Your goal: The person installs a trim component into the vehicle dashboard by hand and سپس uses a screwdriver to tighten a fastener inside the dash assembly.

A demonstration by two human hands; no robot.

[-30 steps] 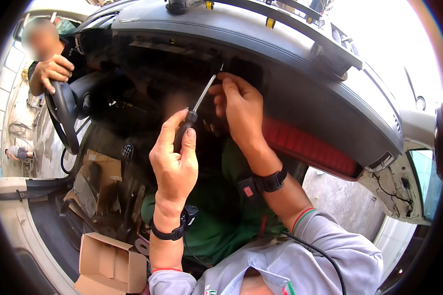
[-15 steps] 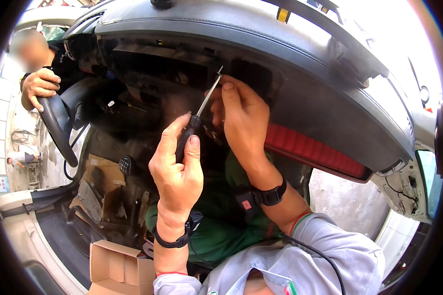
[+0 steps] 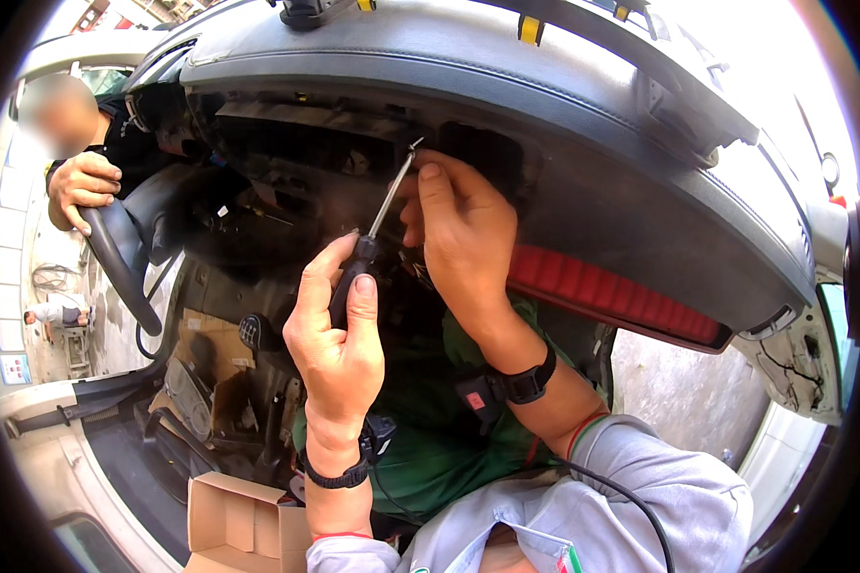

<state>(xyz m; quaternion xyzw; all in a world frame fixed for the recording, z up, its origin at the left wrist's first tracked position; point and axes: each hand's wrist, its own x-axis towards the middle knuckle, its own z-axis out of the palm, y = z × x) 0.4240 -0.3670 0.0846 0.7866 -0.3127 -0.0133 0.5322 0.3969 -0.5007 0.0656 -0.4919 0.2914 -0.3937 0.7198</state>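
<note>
My left hand point(image 3: 339, 349) is closed round the black handle of a screwdriver point(image 3: 364, 253). Its bare metal shaft slants up and to the right, toward the underside of the dashboard point(image 3: 583, 205). A small, bright, screw-like piece point(image 3: 416, 144) shows at the tip. Close beside that tip is my right hand point(image 3: 470, 234), thumb and forefinger drawn together and the other fingers curled. Whatever lies between those fingertips is hidden from this side.
Left of me, another person's hand point(image 3: 84, 188) grips the steering wheel point(image 3: 119, 272). A gear knob point(image 3: 251, 331) rises below the dark opened dash. An open cardboard box point(image 3: 234, 516) stands at lower left. A red ribbed panel point(image 3: 612, 296) lies right of my wrist.
Both hands and the screwdriver have shifted slightly left in the picture; the screwdriver's tip sits a little lower. The surroundings have also moved slightly in view.
</note>
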